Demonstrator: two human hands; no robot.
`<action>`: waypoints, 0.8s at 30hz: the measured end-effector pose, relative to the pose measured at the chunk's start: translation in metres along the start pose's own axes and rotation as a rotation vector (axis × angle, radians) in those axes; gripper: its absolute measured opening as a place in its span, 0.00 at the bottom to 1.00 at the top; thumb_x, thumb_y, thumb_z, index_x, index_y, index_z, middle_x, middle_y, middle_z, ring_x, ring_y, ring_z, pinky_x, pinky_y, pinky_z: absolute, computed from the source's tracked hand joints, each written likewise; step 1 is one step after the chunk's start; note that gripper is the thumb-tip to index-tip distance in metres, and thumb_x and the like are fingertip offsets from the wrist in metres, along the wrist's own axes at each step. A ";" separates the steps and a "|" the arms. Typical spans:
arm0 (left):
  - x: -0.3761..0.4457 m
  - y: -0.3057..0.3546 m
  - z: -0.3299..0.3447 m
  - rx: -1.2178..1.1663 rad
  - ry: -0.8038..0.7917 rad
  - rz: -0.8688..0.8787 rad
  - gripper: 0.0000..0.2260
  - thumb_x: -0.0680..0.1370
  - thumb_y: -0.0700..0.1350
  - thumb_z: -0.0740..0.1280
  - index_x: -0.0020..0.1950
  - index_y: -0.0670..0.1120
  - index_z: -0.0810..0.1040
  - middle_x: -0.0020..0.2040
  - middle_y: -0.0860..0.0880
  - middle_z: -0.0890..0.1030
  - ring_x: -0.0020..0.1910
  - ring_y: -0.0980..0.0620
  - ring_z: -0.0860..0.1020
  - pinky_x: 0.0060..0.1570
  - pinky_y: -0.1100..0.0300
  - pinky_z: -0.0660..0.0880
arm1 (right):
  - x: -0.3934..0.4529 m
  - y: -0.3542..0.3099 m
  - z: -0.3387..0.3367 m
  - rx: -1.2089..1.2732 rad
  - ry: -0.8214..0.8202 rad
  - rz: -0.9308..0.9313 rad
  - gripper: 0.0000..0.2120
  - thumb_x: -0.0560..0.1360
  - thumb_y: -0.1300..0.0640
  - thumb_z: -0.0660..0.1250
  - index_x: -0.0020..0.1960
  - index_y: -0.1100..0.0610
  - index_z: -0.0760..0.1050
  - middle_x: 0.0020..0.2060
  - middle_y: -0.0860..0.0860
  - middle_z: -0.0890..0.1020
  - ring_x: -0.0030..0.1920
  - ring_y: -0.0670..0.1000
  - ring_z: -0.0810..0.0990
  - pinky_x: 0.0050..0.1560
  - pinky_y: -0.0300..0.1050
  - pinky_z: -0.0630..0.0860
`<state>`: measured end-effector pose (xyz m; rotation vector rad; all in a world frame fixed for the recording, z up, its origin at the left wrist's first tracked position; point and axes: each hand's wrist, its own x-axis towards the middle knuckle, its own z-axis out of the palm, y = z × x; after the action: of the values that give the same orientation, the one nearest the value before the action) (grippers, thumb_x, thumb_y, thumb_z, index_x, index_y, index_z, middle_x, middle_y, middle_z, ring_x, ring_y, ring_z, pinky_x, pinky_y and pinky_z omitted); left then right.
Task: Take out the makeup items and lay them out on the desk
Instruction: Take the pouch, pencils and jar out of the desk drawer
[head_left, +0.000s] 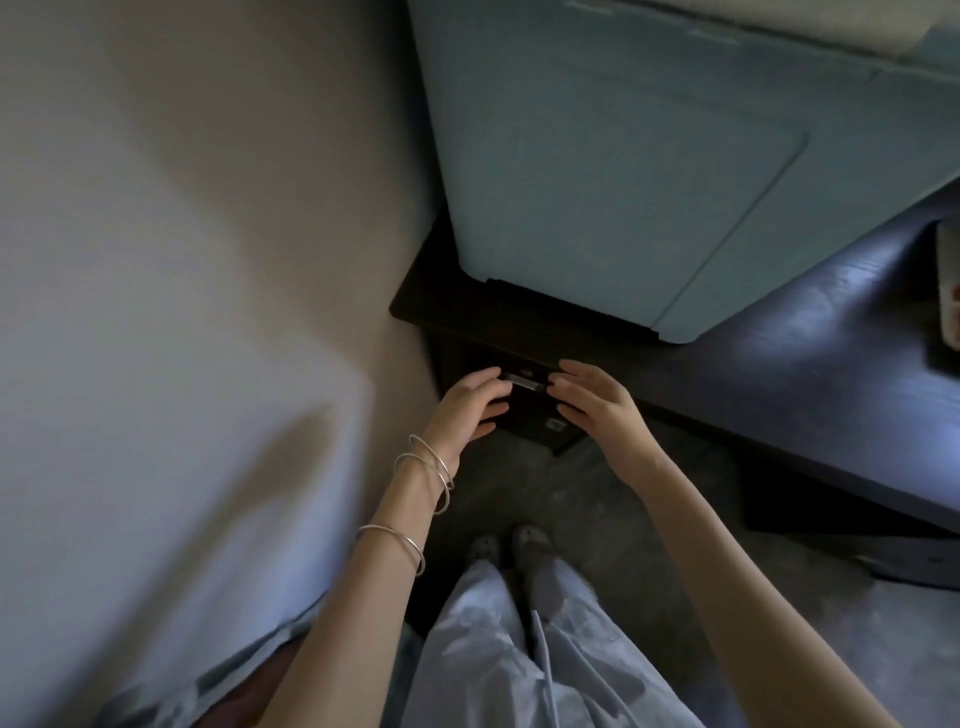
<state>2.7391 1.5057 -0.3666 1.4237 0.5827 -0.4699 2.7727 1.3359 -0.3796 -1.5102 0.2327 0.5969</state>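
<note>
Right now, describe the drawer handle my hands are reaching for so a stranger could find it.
Find the big pale blue box on the dark desk. On the dark drawer front below it, a small horizontal metal handle glints between the left hand and right hand.

Whole view motion-blurred for me. Small metal handle (524, 383) on dark wooden drawer front (530, 415): ends hidden behind my fingertips, grip unclear. White-and-red object (949, 306) at desk's right edge cut off, unidentifiable. Drawer contents unseen.
</note>
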 end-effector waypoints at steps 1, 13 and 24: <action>0.005 -0.006 0.000 -0.004 0.001 -0.005 0.19 0.79 0.48 0.61 0.70 0.50 0.67 0.62 0.50 0.76 0.58 0.52 0.76 0.61 0.55 0.71 | 0.002 0.007 0.001 0.009 0.003 0.006 0.16 0.76 0.57 0.66 0.63 0.53 0.72 0.60 0.54 0.78 0.61 0.50 0.77 0.62 0.45 0.73; 0.122 -0.106 0.015 -0.058 0.053 0.009 0.22 0.77 0.43 0.63 0.71 0.45 0.65 0.63 0.46 0.75 0.62 0.48 0.75 0.60 0.55 0.70 | 0.077 0.136 0.000 0.106 0.115 0.015 0.28 0.73 0.61 0.70 0.70 0.57 0.65 0.63 0.54 0.76 0.63 0.51 0.76 0.65 0.47 0.72; 0.240 -0.160 0.039 -0.354 0.052 -0.043 0.05 0.74 0.39 0.64 0.49 0.43 0.77 0.44 0.46 0.79 0.47 0.51 0.78 0.45 0.60 0.74 | 0.171 0.194 -0.008 0.298 0.074 0.124 0.30 0.68 0.58 0.73 0.67 0.55 0.66 0.64 0.55 0.76 0.65 0.55 0.74 0.69 0.56 0.67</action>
<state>2.8288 1.4606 -0.6392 1.0898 0.7023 -0.3437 2.8195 1.3574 -0.6331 -1.2361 0.4550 0.5776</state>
